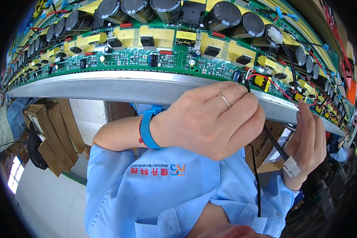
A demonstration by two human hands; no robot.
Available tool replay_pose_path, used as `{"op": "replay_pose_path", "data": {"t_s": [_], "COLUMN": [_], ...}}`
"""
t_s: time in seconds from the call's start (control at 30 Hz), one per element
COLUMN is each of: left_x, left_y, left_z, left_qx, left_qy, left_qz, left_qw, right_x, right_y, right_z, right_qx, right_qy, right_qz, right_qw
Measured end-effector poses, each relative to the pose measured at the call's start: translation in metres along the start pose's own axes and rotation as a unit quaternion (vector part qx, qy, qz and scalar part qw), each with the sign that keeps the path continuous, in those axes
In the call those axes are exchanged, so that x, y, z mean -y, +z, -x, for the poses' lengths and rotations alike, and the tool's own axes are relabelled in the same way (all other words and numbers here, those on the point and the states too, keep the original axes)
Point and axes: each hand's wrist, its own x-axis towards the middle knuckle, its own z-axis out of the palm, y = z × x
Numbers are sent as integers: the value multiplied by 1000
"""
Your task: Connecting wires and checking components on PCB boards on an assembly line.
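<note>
My left hand [220, 119], with a ring and a blue wristband, is closed around a black sleeved cable [275, 143]. A white plug connector [291, 166] hangs at the cable's lower end, beside my right palm. Above my left fingertips, white and red wires come out of the cable's upper end. The red wire [275, 85] runs right to the fingertips of my right hand [308, 137], which seem to pinch it at the board's near edge; my right thumb is mostly hidden. Behind both hands lies a green circuit board [141, 65] crowded with parts.
A silver metal rail [107, 85] borders the boards. Large black capacitors [223, 16] stand in rows, with another white connector [275, 35] on a black cable among them. Brown cardboard [53, 135] stands at the left. Red wires [339, 39] hang at the far right.
</note>
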Motion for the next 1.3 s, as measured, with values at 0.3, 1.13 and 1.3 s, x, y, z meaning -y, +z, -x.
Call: {"op": "replay_pose_path", "data": {"t_s": [0.3, 1.13, 1.3], "left_x": [-1, 1, -3], "left_y": [-11, -1, 19], "left_z": [-11, -17, -12], "left_qx": [42, 92, 0], "left_qy": [-65, -115, -126], "left_qz": [50, 132, 106], "left_qw": [996, 980, 986], "right_x": [-8, -17, -19], "right_y": [12, 68, 74], "right_z": [-38, -58, -57], "right_qx": [-99, -118, -131], "right_qy": [-58, -78, -91], "right_qz": [-40, -281, -272], "right_qw": [993, 949, 949]}}
